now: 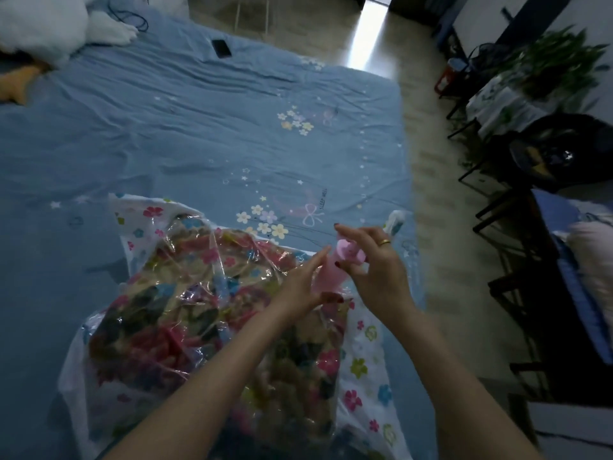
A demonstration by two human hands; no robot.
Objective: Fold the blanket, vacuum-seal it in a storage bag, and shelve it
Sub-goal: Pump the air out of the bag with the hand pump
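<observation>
Fingers of L hand straight, held together, pointing to 1 o'clock, tips against side of pink pump; holding nothing by curl, thumb tucked low near pump base. R hand, at 3 o'clock of the L, has fingers curled round pump's top handle, gold ring on one finger. Pump stands roughly upright on storage bag, at bag's 1 o'clock corner; can't tell if it sits on a valve.

Far L, 10 o'clock: white plush toy on blue bedsheet. Phone lies at 11 o'clock on sheet, well apart from bag. Centre-low: blanket, floral, folded inside clear bag w/ flower print, crinkled plastic over it, bag flat on bed. R side, 2 o'clock: plants and dark frames beside floor, blurred.
</observation>
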